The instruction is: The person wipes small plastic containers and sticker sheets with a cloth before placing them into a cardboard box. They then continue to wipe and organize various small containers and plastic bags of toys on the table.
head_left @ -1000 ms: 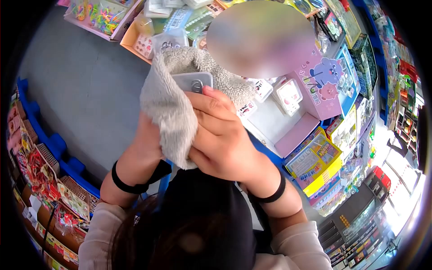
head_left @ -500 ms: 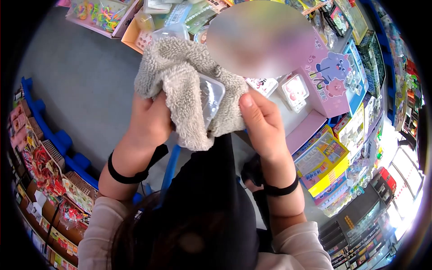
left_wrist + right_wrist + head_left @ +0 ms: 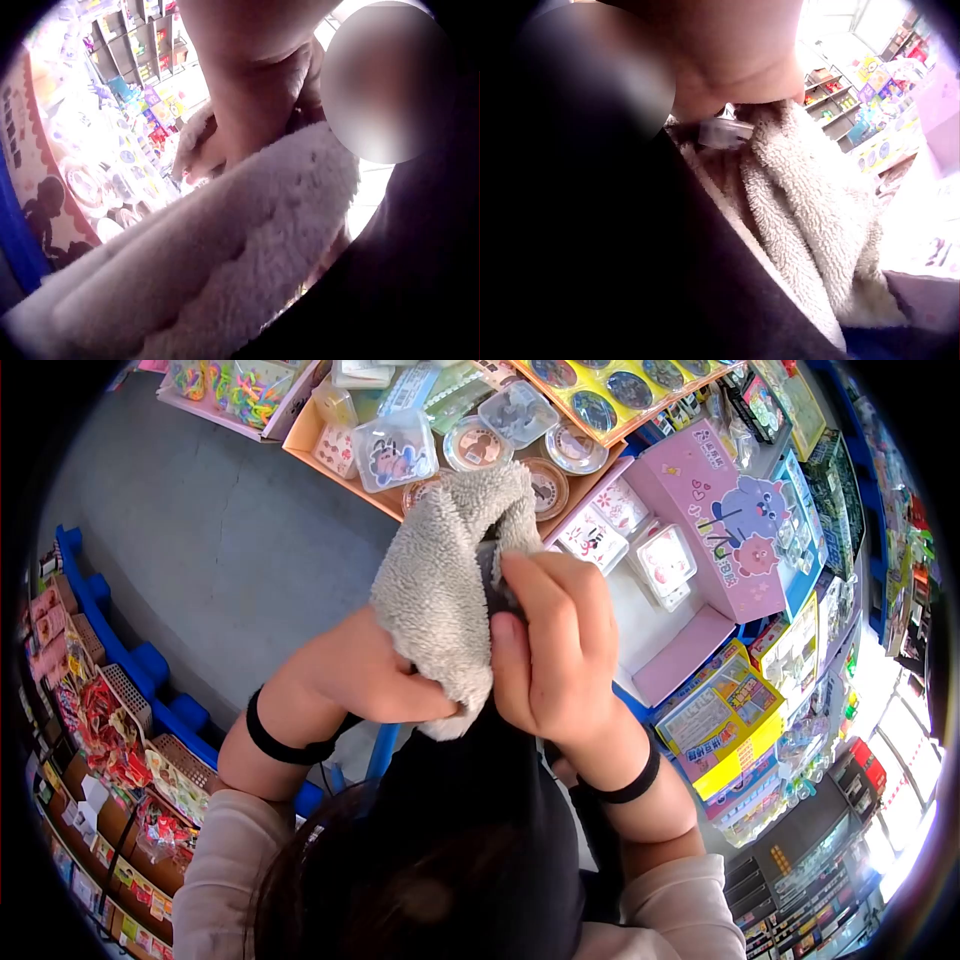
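Note:
A fluffy grey towel [image 3: 435, 585] hangs folded between both hands over the person's lap. My left hand [image 3: 385, 670] grips its lower left part, fingers partly covered by the cloth. On the other side my right hand [image 3: 562, 645] pinches a small clear plastic box [image 3: 493, 580], thumb toward the body and fingers bent over its far edge. The towel wraps the box's left side and hides most of it. In the right wrist view a corner of the clear box [image 3: 726, 135] shows between the palm and the towel folds [image 3: 802, 202].
An orange-edged carton [image 3: 375, 505] of clear boxes and round tins lies beyond the hands. Right of it stands a pink display box [image 3: 690, 645] holding small clear cases [image 3: 665, 560]. Yellow packages [image 3: 720, 720] are stacked at right; blue-edged shelves [image 3: 130, 650] line the left.
The right hand first held the box in the towel, then spread the towel's right side, and now pinches the box again. The towel has swung right and turned more upright; the box is more covered.

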Demonstrator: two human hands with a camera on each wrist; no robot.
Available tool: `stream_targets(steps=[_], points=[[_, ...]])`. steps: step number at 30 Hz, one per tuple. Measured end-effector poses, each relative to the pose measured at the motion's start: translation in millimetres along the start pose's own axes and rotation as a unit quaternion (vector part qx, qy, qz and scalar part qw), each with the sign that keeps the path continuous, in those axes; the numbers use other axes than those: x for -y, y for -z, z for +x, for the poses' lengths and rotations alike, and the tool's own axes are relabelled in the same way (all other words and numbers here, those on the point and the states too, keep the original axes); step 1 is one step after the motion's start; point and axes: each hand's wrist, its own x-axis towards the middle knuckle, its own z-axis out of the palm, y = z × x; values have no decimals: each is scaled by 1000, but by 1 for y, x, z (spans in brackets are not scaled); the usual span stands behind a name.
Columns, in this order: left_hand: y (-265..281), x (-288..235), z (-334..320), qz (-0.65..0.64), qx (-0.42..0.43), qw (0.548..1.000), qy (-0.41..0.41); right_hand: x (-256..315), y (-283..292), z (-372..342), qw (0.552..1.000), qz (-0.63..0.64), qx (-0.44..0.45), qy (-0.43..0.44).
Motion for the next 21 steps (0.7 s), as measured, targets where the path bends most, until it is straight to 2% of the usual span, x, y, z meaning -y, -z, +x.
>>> stream_targets(steps=[5,7,8,11,12,13,15,16,17,19,21], points=[[2,5,8,54,-10,998,-2,-2,7,4,999,49,17,-14],[3,8,10,103,-17,994,25,-1,11,5,986,146,74,-25],[4,21,1,24,14,999,36,6,10,3,980,169,81,-68],[2,17,-1,58,7,998,15,8,7,-1,973,186,82,-111],[1,12,-2,31,-13,998,52,13,8,-1,964,201,79,-157],[1,10,-2,31,-15,998,53,12,9,1,963,202,81,-156],[1,8,-1,57,-8,997,60,6,13,6,995,59,73,-14],[3,3,-1,58,20,995,75,8,15,9,993,44,104,18],[4,2,-5,59,20,995,76,11,14,9,994,45,103,17],[7,2,-13,3,80,990,112,18,10,8,982,-42,177,51],[12,-3,-12,-29,82,988,125,15,8,5,985,-42,153,62]])
